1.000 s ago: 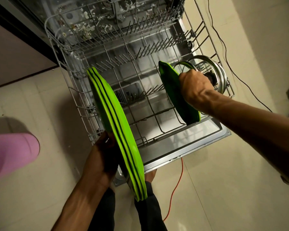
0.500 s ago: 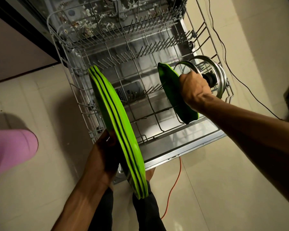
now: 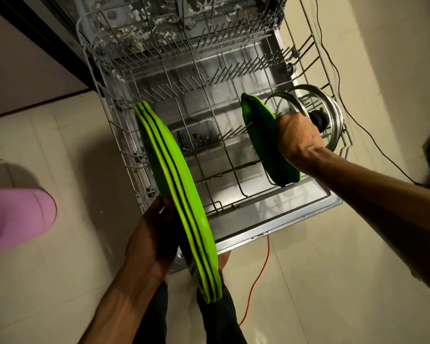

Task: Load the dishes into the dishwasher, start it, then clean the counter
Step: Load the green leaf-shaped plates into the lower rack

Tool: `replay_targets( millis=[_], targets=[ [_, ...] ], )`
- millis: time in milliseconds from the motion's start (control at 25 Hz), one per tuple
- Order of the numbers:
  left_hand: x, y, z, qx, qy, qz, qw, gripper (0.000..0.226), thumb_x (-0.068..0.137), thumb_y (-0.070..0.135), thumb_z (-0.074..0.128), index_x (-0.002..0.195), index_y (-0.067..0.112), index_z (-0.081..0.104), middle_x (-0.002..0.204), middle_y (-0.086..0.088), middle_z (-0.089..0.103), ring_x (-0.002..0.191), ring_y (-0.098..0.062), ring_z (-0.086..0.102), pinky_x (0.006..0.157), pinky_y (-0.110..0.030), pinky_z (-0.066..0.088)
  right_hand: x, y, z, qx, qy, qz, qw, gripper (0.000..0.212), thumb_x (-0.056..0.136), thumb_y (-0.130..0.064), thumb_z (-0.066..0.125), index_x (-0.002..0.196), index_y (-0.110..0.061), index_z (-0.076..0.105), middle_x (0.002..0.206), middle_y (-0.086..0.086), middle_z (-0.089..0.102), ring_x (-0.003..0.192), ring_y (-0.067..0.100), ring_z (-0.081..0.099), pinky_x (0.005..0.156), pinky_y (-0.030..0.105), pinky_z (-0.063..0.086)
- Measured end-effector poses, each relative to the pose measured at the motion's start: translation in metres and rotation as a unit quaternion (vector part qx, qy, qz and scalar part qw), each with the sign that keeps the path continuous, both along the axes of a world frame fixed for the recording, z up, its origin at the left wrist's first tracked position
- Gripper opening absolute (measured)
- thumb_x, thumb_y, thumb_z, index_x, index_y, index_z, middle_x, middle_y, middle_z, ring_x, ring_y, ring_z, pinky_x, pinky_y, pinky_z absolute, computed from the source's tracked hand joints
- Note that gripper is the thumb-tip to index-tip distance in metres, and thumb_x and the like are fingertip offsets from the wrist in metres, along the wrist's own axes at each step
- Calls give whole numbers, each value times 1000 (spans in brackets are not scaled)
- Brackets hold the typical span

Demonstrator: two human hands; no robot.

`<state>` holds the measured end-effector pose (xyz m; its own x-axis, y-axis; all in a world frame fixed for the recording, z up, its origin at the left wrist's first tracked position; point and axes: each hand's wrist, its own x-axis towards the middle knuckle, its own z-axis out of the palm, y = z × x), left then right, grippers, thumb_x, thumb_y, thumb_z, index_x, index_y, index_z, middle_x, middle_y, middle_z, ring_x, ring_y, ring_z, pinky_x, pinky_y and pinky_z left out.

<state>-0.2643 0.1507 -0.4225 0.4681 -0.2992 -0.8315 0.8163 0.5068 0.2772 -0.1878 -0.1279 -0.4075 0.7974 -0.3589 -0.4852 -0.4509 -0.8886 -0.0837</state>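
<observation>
The job is at the loading step. The bottom rack of the dishwasher is pulled out over its open door.

The right hand is curled round the top edge of one green plate and stands it on its edge at the right side of the rack. Just beside it, two glass lids stand in the rack too.

The left hand holds a stack of green plates on edge, above the front left corner of the rack. Its fingers are wrapped round the far side of the stack, so they are mostly hidden.

I think the next move is to seat the one plate between the wire prongs so it stays up alone, then let go. After that the right hand can take another plate from the stack. The plate could tip if it misses the prongs.
</observation>
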Motion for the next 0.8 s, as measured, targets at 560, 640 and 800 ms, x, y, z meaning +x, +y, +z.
replay_targets(
  millis=[560,640,800],
  targets=[
    [9,-4,0,9,-10,-27,1000,50,73,26,54,120,11,55,79,-4,68,61,-14,68,50,-23,54,-1,5,16,-41,9,11,999,26,98,-18,52,122,-6,49,94,12,58,73,22,49,65,35,42],
    [9,-2,-4,6,-6,-26,1000,57,69,29,63,124,11,56,81,-4,69,64,-15,69,52,-25,55,-20,16,35,-36,-63,37,997,35,97,-28,55,124,-9,44,91,4,58,61,16,52,52,28,41],
    [8,-2,-9,28,-16,-48,998,101,30,39,95,120,13,58,87,-5,70,71,-17,70,59,-29,56,-71,72,84,324,-185,-127,919,21,94,-34,56,98,-14,64,79,-8,68,73,-1,67,59,19,56]
  ],
)
